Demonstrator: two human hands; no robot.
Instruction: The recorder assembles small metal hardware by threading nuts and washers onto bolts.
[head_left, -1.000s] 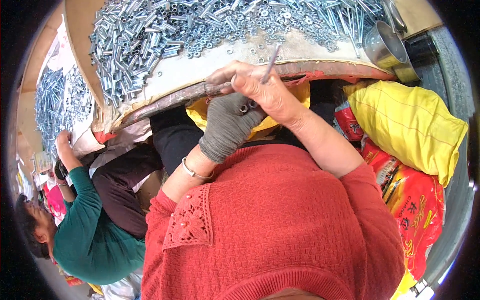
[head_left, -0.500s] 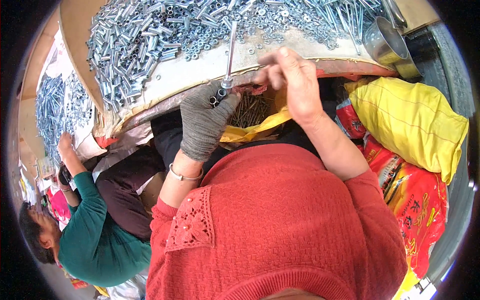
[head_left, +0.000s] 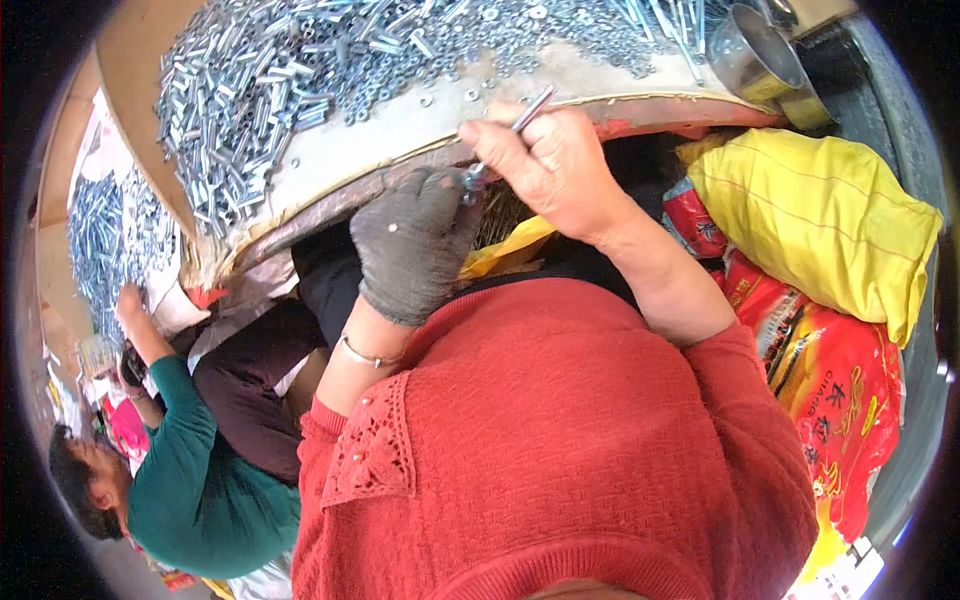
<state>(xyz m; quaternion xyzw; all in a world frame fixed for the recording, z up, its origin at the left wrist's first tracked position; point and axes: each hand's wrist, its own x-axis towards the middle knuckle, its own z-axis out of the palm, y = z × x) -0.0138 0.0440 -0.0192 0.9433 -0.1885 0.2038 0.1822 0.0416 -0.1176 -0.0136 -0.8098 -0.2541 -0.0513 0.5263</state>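
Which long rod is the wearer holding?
The held rod, in the bare right hand, slanting up and rightward; the loose rods lie on the right of the table.

They are wearing a textured red sweater (head_left: pixel 570 420), lace patch (head_left: pixel 372 440) toward seven o'clock, silver bangle (head_left: pixel 360 356) toward eight, grey glove (head_left: pixel 405 262) toward ten.

A yellow sack (head_left: pixel 815 220) lies against a red bag (head_left: pixel 845 430)
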